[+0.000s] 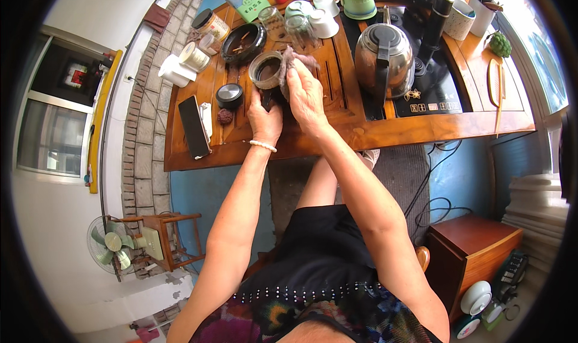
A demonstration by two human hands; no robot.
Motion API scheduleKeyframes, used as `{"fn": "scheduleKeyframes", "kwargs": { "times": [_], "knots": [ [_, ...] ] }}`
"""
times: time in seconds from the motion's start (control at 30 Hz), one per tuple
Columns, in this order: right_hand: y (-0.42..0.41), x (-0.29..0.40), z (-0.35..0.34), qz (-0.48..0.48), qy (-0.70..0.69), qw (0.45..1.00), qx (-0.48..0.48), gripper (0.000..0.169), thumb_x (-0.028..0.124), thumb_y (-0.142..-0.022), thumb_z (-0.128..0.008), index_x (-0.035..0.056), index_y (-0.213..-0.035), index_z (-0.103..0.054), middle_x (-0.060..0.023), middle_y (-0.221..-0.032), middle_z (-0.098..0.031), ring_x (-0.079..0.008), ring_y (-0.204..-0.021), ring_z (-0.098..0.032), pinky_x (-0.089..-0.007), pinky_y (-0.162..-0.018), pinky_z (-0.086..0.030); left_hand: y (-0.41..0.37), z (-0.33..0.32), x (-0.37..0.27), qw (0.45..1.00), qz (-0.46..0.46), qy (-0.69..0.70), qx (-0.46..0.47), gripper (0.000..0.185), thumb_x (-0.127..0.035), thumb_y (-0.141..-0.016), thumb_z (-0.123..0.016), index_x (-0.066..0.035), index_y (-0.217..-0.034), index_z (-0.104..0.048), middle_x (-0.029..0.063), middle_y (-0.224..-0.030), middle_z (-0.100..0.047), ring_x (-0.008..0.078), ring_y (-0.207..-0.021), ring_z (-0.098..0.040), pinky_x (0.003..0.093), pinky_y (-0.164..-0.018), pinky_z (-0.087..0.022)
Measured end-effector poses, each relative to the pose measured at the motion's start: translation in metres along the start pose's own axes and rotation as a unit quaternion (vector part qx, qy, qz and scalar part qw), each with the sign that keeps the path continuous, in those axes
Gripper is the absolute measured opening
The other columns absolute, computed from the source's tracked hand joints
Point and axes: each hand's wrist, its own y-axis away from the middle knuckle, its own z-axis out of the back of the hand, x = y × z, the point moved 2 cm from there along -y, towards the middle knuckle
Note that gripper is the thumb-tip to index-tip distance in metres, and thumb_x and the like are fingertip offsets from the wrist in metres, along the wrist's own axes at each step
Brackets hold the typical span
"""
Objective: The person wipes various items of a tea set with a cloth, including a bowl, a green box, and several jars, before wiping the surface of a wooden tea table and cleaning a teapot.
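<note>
My left hand (265, 122) grips a glass tea pot (258, 77) by its black handle, over the slatted wooden tea table (336, 103). The pot has no lid on, and its inside looks dark. A mauve-brown cloth (284, 74) is pinched in my right hand (305, 92) and pressed against the right side of the pot's rim. Left of the pot, a black lid with a metal top (229, 95) rests on the table beside a wrinkled brown ball (224, 116). A smartphone (194, 126) lies farther left, partly over a white item (206, 119).
Behind the pot stand a dark bowl (256, 48), upturned glasses (300, 32), white cups (323, 23) and a green lidded pot (356, 2). To the right, a steel kettle (399, 63) sits at a black cooktop (433, 92). A comb (495, 83) lies near the right edge.
</note>
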Motion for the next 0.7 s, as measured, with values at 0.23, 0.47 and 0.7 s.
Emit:
{"fn": "scheduleKeyframes", "kwargs": {
  "times": [0.23, 0.47, 0.7],
  "knots": [
    [-0.062, -0.028, -0.007, -0.166, -0.007, 0.965, 0.202, 0.037, 0.028, -0.092, -0.045, -0.0053, -0.096, -0.061, -0.0112, -0.079, -0.062, -0.0146, -0.076, -0.054, -0.0321, -0.073, -0.045, -0.007, 0.013, 0.000, 0.984, 0.106, 0.115, 0.086, 0.056, 0.017, -0.073, -0.040, -0.001, -0.125, -0.050, 0.0036, -0.088, -0.062, 0.0103, -0.075, -0.059, 0.0248, -0.064, -0.053],
    [-0.054, -0.036, -0.006, -0.328, -0.025, 0.923, 0.198, 0.041, 0.029, -0.091, -0.045, -0.0037, -0.107, -0.063, -0.0134, -0.100, -0.068, -0.0190, -0.089, -0.061, -0.0344, -0.080, -0.047, -0.022, 0.022, 0.022, 0.987, 0.081, 0.091, 0.108, 0.049, 0.015, -0.072, -0.036, 0.000, -0.112, -0.060, 0.0040, -0.088, -0.066, 0.0098, -0.074, -0.060, 0.0243, -0.065, -0.052],
    [0.030, -0.016, -0.002, -0.067, 0.042, 0.997, 0.000, 0.038, 0.016, -0.095, -0.044, -0.0017, -0.128, -0.050, -0.0190, -0.127, -0.054, -0.0276, -0.120, -0.050, -0.0337, -0.102, -0.036, -0.028, 0.024, 0.019, 0.988, 0.040, 0.101, 0.109, 0.045, 0.016, -0.070, -0.035, 0.000, -0.101, -0.064, 0.0044, -0.082, -0.067, 0.0090, -0.068, -0.058, 0.0237, -0.063, -0.049]
  ]
}}
